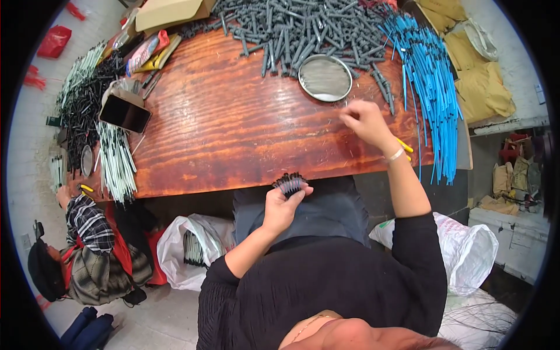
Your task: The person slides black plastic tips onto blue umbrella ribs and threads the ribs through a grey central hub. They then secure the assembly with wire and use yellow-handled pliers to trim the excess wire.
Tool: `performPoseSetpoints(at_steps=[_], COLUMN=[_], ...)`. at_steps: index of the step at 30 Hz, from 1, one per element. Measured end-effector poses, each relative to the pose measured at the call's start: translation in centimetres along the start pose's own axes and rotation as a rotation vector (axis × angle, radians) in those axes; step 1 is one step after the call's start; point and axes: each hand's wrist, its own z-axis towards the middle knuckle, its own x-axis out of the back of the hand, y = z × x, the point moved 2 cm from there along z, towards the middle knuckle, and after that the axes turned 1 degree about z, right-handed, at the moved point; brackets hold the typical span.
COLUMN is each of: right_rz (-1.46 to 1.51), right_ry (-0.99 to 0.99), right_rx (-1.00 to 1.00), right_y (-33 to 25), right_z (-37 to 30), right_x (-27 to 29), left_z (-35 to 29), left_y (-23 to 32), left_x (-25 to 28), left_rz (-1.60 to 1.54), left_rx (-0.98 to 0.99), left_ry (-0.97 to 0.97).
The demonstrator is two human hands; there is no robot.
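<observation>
My left hand [281, 209] is closed around a small bundle of grey parts with black tips [290, 184], just off the near table edge above my lap. The bundle's lower ends are hidden in my fingers. Over the table, my right hand [367, 121] has its thumb and fingers drawn together in a pinch. Anything between them is too small to make out. Just beyond it lies a round shallow metal dish [325, 77] with many fine, thin pieces in it. A large heap of grey plastic tubular parts [291, 32] rises behind the dish.
Blue strips [431, 99] are piled at the right table edge, near yellow-handled pliers [403, 144]. At left are a phone [125, 114], black parts [87, 105] and pale rods [116, 157]. A co-worker [87, 245] sits lower left. White sacks [189, 248] flank my legs.
</observation>
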Motion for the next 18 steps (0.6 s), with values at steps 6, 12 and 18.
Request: performPoseSetpoints(at_steps=[6,12,18], right_rz=[-0.572,-0.77,-0.806], right_ry=[0.156,0.037,0.04], right_rx=[0.112,0.111,0.196], right_y=[2.3,3.4,2.5], right_z=[7.6,9.7,9.5], right_x=[-2.5,-3.8,-3.1], left_z=[-0.4,0.2,2.1], left_y=[2.5,3.3,4.1], left_x=[0.1,0.5,1.2], left_rz=[-0.003,-0.059,0.032], left_rx=[0.006,-0.1,-0.032], left_ry=[-0.123,-0.135,-0.204])
